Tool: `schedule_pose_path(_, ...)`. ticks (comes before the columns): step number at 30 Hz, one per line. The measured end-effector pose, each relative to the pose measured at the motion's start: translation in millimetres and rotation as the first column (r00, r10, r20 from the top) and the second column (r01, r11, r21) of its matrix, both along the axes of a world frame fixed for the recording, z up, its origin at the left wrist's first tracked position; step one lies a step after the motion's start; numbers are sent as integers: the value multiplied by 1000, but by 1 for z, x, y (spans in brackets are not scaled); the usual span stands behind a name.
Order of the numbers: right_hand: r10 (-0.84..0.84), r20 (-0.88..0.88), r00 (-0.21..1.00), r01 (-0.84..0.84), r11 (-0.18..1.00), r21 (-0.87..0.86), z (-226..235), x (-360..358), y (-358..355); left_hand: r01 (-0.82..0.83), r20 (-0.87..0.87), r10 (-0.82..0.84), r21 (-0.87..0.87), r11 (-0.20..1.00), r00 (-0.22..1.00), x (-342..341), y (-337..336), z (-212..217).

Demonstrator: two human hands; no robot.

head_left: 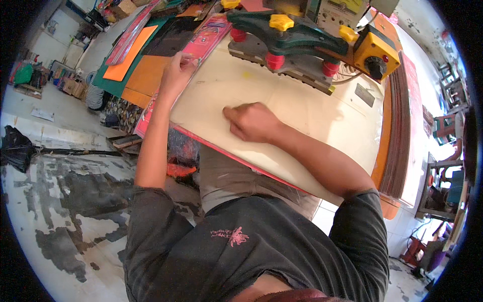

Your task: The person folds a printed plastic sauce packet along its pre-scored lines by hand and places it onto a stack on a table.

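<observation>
One left hand (pixel 177 74), one right hand (pixel 253 122), one cream board (pixel 297 113) are showing. Three yellow knobs (pixel 282 22), three red collars (pixel 274 62) are showing. One yellow box (pixel 373 48) is carrying one black dial (pixel 375 67).

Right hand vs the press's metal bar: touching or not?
Apart. The head view shows bare cream surface between the knuckles of the right hand and the metal bar.

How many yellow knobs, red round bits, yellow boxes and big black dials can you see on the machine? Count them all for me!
Yellow knobs: 3 (one cut off at the top edge)
Red round bits: 3
Yellow box: 1
Black dial: 1
Total in view: 8
</observation>
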State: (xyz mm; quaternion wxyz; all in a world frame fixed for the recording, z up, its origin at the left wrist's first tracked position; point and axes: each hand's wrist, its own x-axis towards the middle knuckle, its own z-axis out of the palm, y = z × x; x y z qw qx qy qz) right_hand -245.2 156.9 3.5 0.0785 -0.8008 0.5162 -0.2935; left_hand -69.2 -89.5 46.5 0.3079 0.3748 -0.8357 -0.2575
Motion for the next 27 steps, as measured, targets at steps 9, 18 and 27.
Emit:
schedule_pose_path(9,293,873,390,-921,105,376,6,37,29,-79,530,132,-122,989,837,-28,-42,-15)
schedule_pose_path(18,-42,957,288,-953,86,291,7,19,16,-148,547,220,-173,974,808,-22,-61,-16)
schedule_pose_path(27,-95,955,281,-957,44,286,6,19,11,-170,541,204,-114,979,816,-16,-84,-20)
